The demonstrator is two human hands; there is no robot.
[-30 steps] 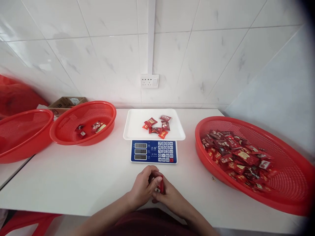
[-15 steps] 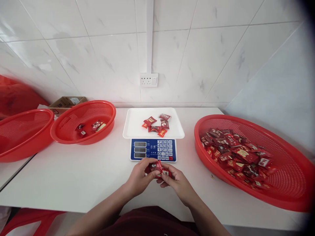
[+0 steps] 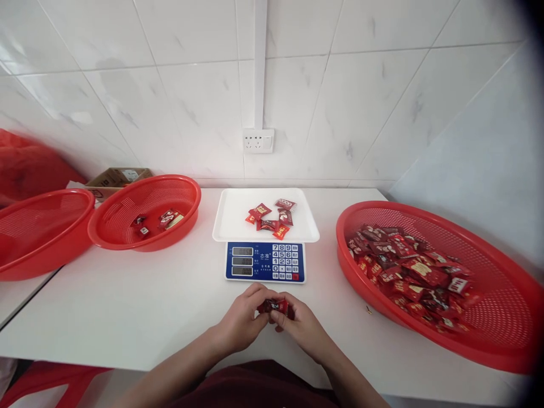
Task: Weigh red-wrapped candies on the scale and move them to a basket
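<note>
Red wrapped candies are pinched between my two hands, just in front of the scale; how many there are is hidden by the fingers. My left hand closes on them from the left, thumb below. From the right, my right hand grips them with thumb and fingers. Beyond the hands stands a blue-panelled digital scale with a white weighing tray. Several wrapped candies lie loosely on that tray, toward its middle and right.
At the right, a large red basket holds a heap of wrapped candies. Another red basket at the left has a few candies; a further one stands beside it. Behind are a cardboard box and a wall socket.
Both hands have drawn slightly back toward my body, away from the scale's keypad. The candies between the fingers have been turned. Those on the tray stay where they were.
</note>
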